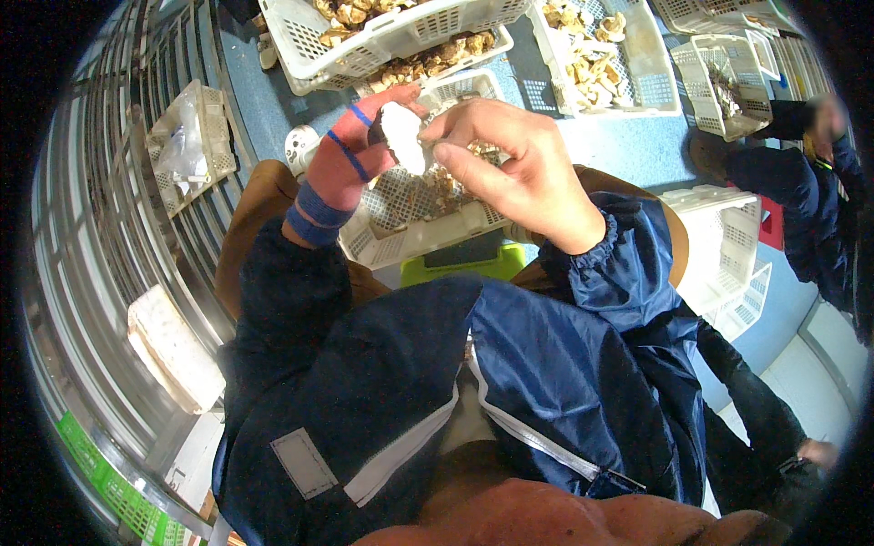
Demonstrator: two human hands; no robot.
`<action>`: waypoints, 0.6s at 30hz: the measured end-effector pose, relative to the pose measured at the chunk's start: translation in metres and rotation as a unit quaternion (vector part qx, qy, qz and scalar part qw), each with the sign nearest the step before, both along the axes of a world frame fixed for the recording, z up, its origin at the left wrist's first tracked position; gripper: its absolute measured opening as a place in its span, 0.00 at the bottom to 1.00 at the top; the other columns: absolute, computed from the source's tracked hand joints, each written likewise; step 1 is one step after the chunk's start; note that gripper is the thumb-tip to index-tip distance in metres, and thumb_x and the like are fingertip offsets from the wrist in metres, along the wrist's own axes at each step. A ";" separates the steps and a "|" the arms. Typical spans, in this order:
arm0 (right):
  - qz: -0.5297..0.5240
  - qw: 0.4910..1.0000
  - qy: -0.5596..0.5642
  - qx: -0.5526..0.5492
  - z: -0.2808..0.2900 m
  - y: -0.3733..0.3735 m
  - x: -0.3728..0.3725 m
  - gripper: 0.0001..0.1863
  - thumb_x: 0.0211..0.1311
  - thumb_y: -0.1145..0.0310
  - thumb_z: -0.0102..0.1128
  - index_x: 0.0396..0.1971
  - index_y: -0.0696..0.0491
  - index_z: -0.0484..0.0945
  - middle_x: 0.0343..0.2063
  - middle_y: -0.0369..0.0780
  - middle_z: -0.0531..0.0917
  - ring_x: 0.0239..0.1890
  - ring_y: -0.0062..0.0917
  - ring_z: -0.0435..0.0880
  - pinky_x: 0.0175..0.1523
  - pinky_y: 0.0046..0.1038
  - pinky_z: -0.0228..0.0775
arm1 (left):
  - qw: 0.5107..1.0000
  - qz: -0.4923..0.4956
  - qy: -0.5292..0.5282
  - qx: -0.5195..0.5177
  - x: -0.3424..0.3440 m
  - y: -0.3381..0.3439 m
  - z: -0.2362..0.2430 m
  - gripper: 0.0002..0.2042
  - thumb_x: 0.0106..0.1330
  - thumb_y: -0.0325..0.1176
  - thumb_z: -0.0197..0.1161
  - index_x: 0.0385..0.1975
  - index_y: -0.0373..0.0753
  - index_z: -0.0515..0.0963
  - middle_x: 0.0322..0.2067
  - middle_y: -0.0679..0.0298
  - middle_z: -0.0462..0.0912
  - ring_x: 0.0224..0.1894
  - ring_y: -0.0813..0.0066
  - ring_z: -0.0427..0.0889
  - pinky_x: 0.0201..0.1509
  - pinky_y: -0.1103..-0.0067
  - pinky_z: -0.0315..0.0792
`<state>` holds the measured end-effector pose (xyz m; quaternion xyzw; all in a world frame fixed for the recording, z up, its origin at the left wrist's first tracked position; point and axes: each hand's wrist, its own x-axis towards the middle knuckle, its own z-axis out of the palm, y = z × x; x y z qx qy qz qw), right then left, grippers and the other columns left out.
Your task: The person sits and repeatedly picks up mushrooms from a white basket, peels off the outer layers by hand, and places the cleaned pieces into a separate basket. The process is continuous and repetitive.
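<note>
My left hand (350, 150), in a reddish glove with blue bands, grips a mushroom (403, 138) whose white side catches bright light. Close against the mushroom's right edge is my bare right hand (510, 159), thumb and forefinger pinched together. Whatever lies between those fingertips is too small or hidden to make out. Both hands are above a white perforated crate (410, 238) between my knees, with pale mushroom scraps (446, 182) in it.
Ahead, a white crate (401, 44) holds brown mushrooms; another crate (651, 77) at upper right has pale mushroom pieces. A metal rack (109, 227) runs along the left, with a crate (218, 136) and a white block (173, 346). People (792, 200) are at the right.
</note>
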<state>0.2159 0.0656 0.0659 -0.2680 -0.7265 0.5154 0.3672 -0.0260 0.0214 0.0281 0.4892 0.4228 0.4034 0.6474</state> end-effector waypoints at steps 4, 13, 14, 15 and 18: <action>-0.137 0.989 -0.058 -0.008 -0.009 0.006 0.005 0.06 0.64 0.73 0.66 0.31 0.59 0.80 0.38 0.40 0.86 0.43 0.25 0.84 0.50 0.28 0.74 | 0.984 0.057 -0.132 -0.102 0.008 -0.003 0.003 0.32 0.62 0.31 0.63 0.69 0.35 0.63 0.59 0.58 0.77 0.59 0.66 0.78 0.65 0.71 0.71; -0.111 0.991 -0.060 0.043 -0.008 0.000 -0.004 0.06 0.60 0.72 0.71 0.29 0.57 0.82 0.30 0.39 0.81 0.34 0.26 0.81 0.40 0.26 0.72 | 0.881 0.137 -0.399 -0.213 0.010 -0.001 -0.020 0.20 0.68 0.33 0.59 0.59 0.37 0.73 0.56 0.57 0.80 0.58 0.64 0.79 0.65 0.67 0.73; -0.122 0.991 -0.064 -0.007 -0.005 -0.005 -0.007 0.07 0.59 0.70 0.71 0.28 0.56 0.81 0.30 0.41 0.82 0.34 0.31 0.82 0.39 0.30 0.73 | 0.871 0.159 -0.409 -0.220 0.019 -0.002 -0.019 0.19 0.69 0.33 0.59 0.59 0.37 0.73 0.55 0.58 0.80 0.58 0.64 0.79 0.65 0.66 0.73; -0.130 0.988 -0.065 -0.058 -0.004 -0.007 -0.009 0.08 0.58 0.69 0.71 0.27 0.55 0.81 0.30 0.43 0.82 0.34 0.35 0.83 0.38 0.33 0.74 | 0.871 0.174 -0.404 -0.218 0.024 -0.002 -0.018 0.19 0.69 0.33 0.59 0.58 0.37 0.73 0.55 0.58 0.80 0.58 0.64 0.79 0.65 0.66 0.73; -0.120 0.990 -0.063 -0.038 -0.009 -0.010 -0.011 0.07 0.58 0.70 0.71 0.27 0.55 0.81 0.33 0.43 0.84 0.34 0.36 0.84 0.37 0.33 0.76 | 0.889 0.199 -0.363 -0.197 0.033 0.000 -0.017 0.18 0.70 0.33 0.58 0.58 0.37 0.73 0.54 0.59 0.80 0.57 0.63 0.79 0.66 0.66 0.72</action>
